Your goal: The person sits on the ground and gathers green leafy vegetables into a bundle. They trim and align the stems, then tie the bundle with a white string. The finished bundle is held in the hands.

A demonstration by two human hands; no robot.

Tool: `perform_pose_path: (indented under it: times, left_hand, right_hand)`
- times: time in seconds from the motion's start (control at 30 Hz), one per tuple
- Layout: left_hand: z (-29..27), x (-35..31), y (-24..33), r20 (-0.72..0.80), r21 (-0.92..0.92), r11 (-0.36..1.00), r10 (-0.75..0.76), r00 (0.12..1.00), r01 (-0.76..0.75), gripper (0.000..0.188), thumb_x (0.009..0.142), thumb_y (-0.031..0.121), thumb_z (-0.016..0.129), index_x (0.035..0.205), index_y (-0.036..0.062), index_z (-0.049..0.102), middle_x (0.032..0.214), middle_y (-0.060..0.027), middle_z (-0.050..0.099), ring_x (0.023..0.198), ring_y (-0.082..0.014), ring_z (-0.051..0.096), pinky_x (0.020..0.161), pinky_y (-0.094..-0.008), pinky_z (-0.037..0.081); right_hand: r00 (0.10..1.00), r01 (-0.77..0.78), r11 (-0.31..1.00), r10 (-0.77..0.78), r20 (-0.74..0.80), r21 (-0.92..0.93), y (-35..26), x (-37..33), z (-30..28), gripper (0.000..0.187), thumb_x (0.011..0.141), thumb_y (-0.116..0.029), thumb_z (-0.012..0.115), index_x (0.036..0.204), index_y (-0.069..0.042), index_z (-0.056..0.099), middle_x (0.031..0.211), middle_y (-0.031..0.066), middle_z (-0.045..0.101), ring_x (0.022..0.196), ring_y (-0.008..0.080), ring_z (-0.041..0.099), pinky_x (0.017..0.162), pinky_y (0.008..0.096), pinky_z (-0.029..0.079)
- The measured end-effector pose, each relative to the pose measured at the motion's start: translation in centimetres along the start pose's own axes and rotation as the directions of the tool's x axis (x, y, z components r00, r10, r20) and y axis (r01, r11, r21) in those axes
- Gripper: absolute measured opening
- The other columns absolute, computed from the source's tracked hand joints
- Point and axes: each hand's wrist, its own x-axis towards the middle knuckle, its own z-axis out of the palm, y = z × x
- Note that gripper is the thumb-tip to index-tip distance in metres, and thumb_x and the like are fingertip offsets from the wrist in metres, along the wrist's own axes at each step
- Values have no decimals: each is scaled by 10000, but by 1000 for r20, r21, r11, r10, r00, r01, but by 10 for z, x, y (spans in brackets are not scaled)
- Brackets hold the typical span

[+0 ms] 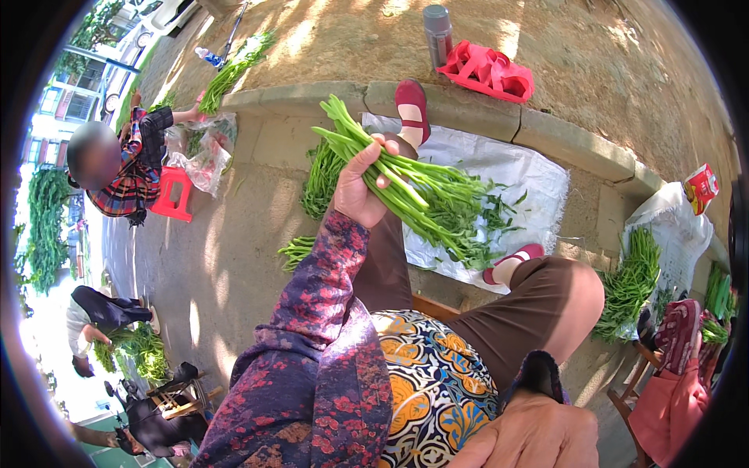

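A bunch of long-stemmed leafy greens (pixel 437 187) is clamped in the left hand (pixel 364 183), leaves over the white sheet (pixel 540 179), seemingly for sorting, while the right hand (pixel 538 438), apart, its grip untellable, would be needed for evening stems.

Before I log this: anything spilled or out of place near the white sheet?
Possibly: green stems beside the floral sleeve lie on bare pavement, off the white plastic sheet, so they look misplaced.

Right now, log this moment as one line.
left hand: closed on green stalks, leafy ends over white sheet | right hand: near patterned garment | nearby: grey flask, red bag
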Motion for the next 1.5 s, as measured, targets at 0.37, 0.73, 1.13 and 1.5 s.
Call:
perform_pose_path:
  times: [0.37,0.73,1.13,1.5]
  left_hand:
    - [38,-9,-37,-55,479,871,-96,994,111,169,832,108,643,962,41,559,872,-82,630,605,-97,516,524,-214,414]
    - [60,-11,-95,-44,724,667,-208,977,175,227,831,137,667,1003,1,606,790,-27,609,539,-63,517,433,-193,405]
    - [61,-17,-96,-48,724,650,-287,957,231,258,863,158,644,1080,30,587,840,-42,618,582,-80,528,470,-208,392]
    - [43,-9,-85,-183,595,723,-306,934,353,193,856,146,645,983,18,577,820,-93,637,614,-101,533,475,-209,386]
  right_hand:
    - [861,-281,561,-212,-463,-779,-25,-36,-106,161,867,-144,570,800,2,567,763,53,568,705,149,524,691,298,435]
    - [647,-632,369,-234,-726,-682,-5,-69,-183,638,735,-264,766,1252,-9,493,976,44,572,884,128,539,743,274,460]
    - [547,-649,498,-219,-808,-575,-8,-69,-185,331,931,-268,498,872,32,624,668,18,561,568,89,479,524,248,398]
    - [387,-223,955,-99,-917,-197,-29,-78,-199,273,922,-137,432,1024,70,578,758,52,545,662,145,512,616,289,445]
